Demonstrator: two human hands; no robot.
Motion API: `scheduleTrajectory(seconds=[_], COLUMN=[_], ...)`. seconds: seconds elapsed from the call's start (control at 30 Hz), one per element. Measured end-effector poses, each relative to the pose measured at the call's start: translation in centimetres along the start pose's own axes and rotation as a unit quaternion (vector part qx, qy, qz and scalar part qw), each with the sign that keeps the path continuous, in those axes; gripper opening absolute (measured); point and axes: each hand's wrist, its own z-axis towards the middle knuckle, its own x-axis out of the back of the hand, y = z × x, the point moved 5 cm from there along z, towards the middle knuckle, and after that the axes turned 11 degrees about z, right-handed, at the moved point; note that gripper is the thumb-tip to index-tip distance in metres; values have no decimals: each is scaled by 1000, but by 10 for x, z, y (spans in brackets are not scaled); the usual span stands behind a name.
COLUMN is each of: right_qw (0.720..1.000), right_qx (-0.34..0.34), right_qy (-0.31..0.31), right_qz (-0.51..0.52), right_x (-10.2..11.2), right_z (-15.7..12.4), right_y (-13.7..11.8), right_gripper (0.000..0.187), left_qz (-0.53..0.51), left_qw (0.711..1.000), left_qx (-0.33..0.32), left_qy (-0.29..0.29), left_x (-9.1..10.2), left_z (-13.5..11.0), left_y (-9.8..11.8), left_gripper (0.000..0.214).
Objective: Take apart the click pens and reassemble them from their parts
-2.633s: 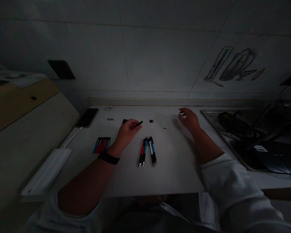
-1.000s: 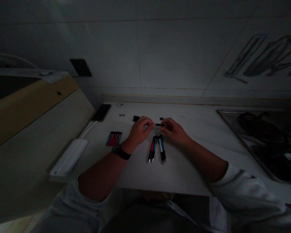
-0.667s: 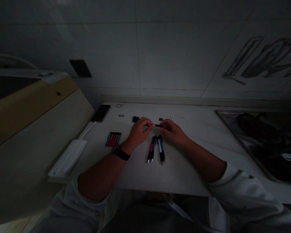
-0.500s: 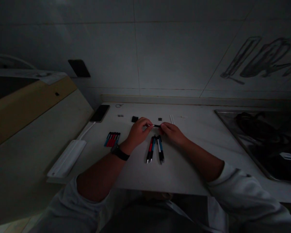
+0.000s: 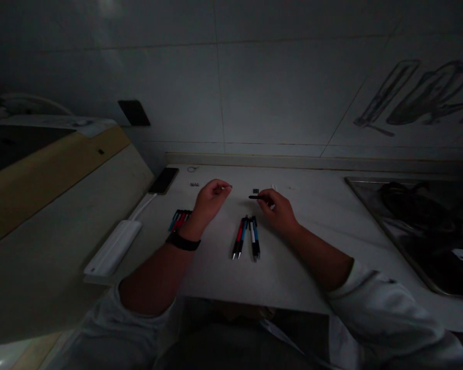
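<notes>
Frame center: my right hand [image 5: 277,209] pinches a black pen grip [image 5: 255,197], level; my curled left hand [image 5: 211,199] pinches a tiny part [image 5: 231,186].

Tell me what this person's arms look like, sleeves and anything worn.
Pale greyish, creased sleeves end near the elbows. A black band circles the left wrist; none shows on the right. The left grip and right grip are ungloved.

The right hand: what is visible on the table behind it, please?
Just behind the right hand, the far ends of thin white sticks show. Their nearer parts are covered by the hand, and whether anything else lies beneath it cannot be seen.
</notes>
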Motion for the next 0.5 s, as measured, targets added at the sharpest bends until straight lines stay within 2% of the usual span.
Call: scheduleTrajectory(seconds=[0.07, 0.13, 0.23, 0.3, 0.4, 0.5], right_qw=[1000, 1000, 999, 999, 999, 998], right_qx=[-2, -2, 4, 7, 5, 6], right_qy=[-12, -24, -36, -42, -49, -54], right_qz=[-1, 3, 4, -4, -13, -16], right_x=[-1, -3, -4, -5, -5, -5], right_z=[0, -1, -2, -2, -2, -2], right_y=[2, 2, 1, 0, 1, 3], right_gripper=[18, 18, 18, 17, 18, 18], left_qz=[83, 197, 348, 419, 488, 516], left_qw=[996, 979, 934, 902, 858, 835], left_qx=[-17, -40, -76, -87, -94, -98], left_qy=[23, 30, -27, -64, -131, -163], left_x=[29, 56, 80, 86, 82, 74], left_z=[15, 32, 55, 68, 79, 84], left_y=[1, -3, -20, -37, -59, -74], left_gripper=[19, 16, 16, 19, 22, 23])
